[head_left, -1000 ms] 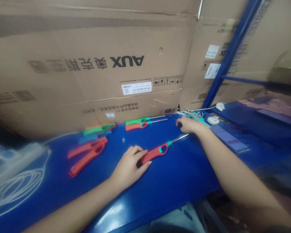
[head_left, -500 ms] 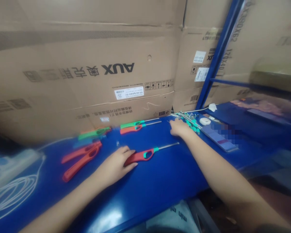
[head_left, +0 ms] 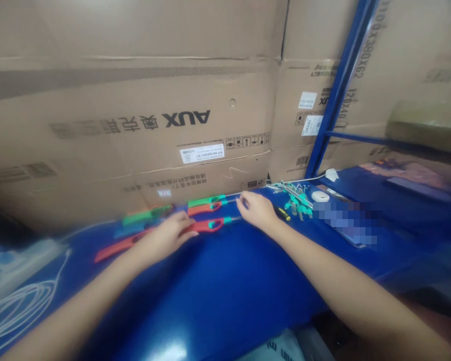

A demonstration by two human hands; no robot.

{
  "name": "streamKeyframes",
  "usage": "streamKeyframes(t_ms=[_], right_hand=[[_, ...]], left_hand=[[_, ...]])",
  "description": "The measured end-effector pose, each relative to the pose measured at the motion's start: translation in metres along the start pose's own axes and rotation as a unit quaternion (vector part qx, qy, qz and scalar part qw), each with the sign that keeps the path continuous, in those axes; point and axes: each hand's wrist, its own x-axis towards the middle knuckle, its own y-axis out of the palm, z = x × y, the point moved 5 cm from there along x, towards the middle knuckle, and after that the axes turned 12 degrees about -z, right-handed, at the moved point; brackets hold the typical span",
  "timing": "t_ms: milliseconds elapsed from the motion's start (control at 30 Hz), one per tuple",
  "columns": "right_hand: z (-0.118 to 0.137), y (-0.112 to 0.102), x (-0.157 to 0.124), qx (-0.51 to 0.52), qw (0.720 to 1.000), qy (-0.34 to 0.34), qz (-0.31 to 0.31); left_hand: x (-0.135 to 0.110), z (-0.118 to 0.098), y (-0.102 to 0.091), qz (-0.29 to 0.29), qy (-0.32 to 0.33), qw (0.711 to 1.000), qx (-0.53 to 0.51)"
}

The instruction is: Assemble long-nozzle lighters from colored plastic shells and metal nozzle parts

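Observation:
My left hand (head_left: 173, 233) is closed round the handle of a red gas lighter (head_left: 212, 225), which lies on the blue tabletop (head_left: 225, 291) with its metal tube pointing right. Curled fingers of my right hand (head_left: 258, 209) are beside the tube ends; whether they pinch anything is hidden. Just behind lie a green gas lighter (head_left: 205, 201) and an orange gas lighter (head_left: 202, 207), side by side. Red handle parts (head_left: 115, 249) are partly covered by my left hand and forearm. A black and yellow tool handle (head_left: 283, 213) shows beside my right wrist.
Several green-and-metal lighter parts (head_left: 300, 203) lie in a pile at the right, beside a white tape roll (head_left: 320, 196). A power strip (head_left: 26, 258) and coiled white cable (head_left: 26, 306) lie at the left. Cardboard (head_left: 135, 100) lines the back; a blue post (head_left: 336, 90) rises at the right.
My left hand has moved the red lighter back and left, near the other two. My right hand has moved left from the parts pile to the tube ends, uncovering the black and yellow handle.

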Motion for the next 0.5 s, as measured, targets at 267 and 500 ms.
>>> streamKeyframes(t_ms=[267,500], right_hand=[[0.011,0.024,-0.012,0.042,0.987,-0.106,0.110],[0.010,0.038,-0.016,0.044,0.976,-0.130,0.171]], left_hand=[[0.041,0.041,0.011,-0.084,-0.033,0.995,0.040],[0.068,0.062,0.039,-0.112,-0.052,0.990,0.073]])
